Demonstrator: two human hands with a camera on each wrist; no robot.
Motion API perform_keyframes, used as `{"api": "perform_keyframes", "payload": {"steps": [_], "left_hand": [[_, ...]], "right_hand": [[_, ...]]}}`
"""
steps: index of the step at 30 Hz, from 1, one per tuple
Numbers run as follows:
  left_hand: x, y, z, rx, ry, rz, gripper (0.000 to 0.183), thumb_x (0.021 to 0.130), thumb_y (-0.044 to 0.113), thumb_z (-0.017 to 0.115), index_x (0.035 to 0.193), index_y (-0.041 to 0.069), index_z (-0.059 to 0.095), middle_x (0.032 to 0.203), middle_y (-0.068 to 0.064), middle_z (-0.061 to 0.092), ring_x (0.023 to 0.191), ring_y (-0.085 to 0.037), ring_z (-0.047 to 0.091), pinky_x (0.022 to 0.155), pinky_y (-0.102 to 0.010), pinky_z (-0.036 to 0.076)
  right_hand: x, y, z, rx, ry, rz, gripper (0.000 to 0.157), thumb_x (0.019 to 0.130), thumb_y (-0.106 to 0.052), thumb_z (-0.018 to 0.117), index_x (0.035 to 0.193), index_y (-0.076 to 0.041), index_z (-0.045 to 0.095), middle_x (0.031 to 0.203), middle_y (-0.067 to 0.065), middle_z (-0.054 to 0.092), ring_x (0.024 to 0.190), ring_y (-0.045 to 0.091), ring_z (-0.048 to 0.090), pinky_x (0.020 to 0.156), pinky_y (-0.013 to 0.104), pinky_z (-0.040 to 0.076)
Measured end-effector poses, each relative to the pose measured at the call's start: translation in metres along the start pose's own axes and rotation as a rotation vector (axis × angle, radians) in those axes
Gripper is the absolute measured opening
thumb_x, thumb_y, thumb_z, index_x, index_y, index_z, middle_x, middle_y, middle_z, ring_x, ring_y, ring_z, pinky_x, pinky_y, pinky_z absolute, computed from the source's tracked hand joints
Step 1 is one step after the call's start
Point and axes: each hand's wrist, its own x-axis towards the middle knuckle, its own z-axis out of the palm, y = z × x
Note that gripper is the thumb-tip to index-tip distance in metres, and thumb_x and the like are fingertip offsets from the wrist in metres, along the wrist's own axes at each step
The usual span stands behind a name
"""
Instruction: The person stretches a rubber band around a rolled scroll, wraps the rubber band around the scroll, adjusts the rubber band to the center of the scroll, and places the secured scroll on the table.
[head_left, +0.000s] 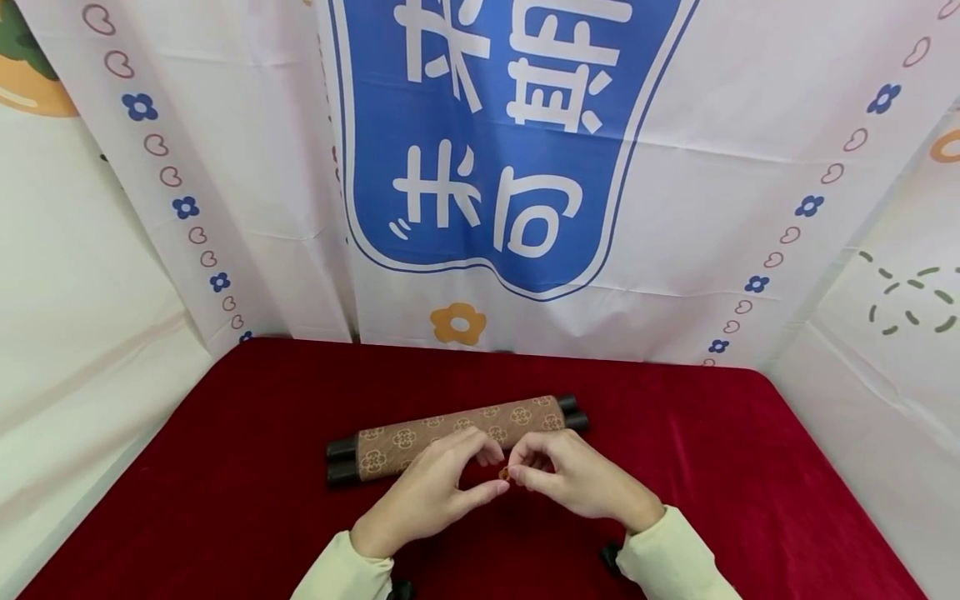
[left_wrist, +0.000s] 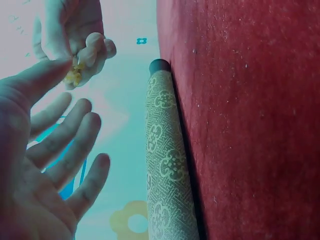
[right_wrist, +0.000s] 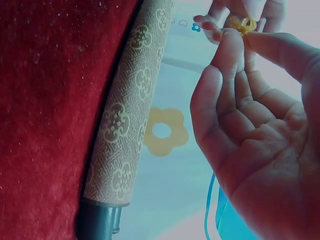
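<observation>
My right hand (head_left: 577, 479) pinches a small looped bundle of yellow-orange cord (right_wrist: 243, 25) between thumb and index fingertip, its other fingers bent loosely. My left hand (head_left: 431, 487) is just to its left, its fingers spread and relaxed in the left wrist view. The left thumb tip overlaps the cord bundle (left_wrist: 74, 75) there; I cannot tell if it touches. Behind both hands, a rolled scroll (head_left: 420, 437) lies slantwise on the table, wrapped in brown flower-patterned fabric with paired black roller ends at either side. The left hand covers part of its near edge.
Dark red velvet cloth (head_left: 712, 467) covers the table. White printed curtains (head_left: 675, 275) with blue and yellow motifs rise behind it and at both sides. Dark wrist-worn devices (head_left: 611, 557) show at the cream sleeves (head_left: 678, 562).
</observation>
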Motion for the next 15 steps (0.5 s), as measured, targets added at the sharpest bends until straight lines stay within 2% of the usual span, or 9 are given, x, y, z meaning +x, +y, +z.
{"api": "perform_keyframes", "payload": {"steps": [4,8,11,15], "left_hand": [[0.0011,-0.0003,0.0001,0.017,0.060,0.069,0.017,0.096,0.024,0.080,0.107,0.019,0.068,0.099,0.007,0.068,0.092,-0.008,0.064,0.082,-0.031,0.058],[0.0018,-0.0026,-0.0010,0.041,0.058,0.110,0.010,0.097,0.020,0.078,0.103,0.022,0.071,0.099,0.012,0.067,0.094,-0.004,0.063,0.083,-0.027,0.057],[0.0013,-0.0036,-0.0017,0.061,0.034,0.094,0.008,0.098,0.019,0.077,0.102,0.023,0.072,0.100,0.014,0.067,0.095,-0.001,0.062,0.084,-0.025,0.056],[-0.0006,-0.0044,-0.0042,0.075,-0.010,0.029,0.008,0.100,0.018,0.074,0.103,0.023,0.069,0.100,0.014,0.066,0.095,-0.002,0.063,0.084,-0.026,0.056]], "right_hand": [[0.0003,-0.0006,0.0018,0.004,-0.006,0.002,0.006,0.104,-0.015,0.067,0.099,-0.015,0.071,0.089,0.004,0.073,0.077,0.000,0.061,0.072,0.025,0.058],[0.0000,-0.0007,0.0019,0.000,-0.008,0.017,0.007,0.103,-0.012,0.067,0.099,-0.016,0.071,0.090,-0.002,0.072,0.079,0.000,0.062,0.074,0.024,0.058],[0.0002,0.0001,0.0013,-0.011,-0.005,0.010,0.006,0.103,-0.014,0.068,0.099,-0.014,0.072,0.088,-0.004,0.071,0.078,-0.001,0.062,0.073,0.024,0.058],[-0.0005,0.0011,-0.0015,-0.034,0.013,0.035,0.010,0.103,-0.017,0.068,0.098,-0.011,0.072,0.086,0.000,0.072,0.076,0.000,0.062,0.072,0.025,0.058]]}}
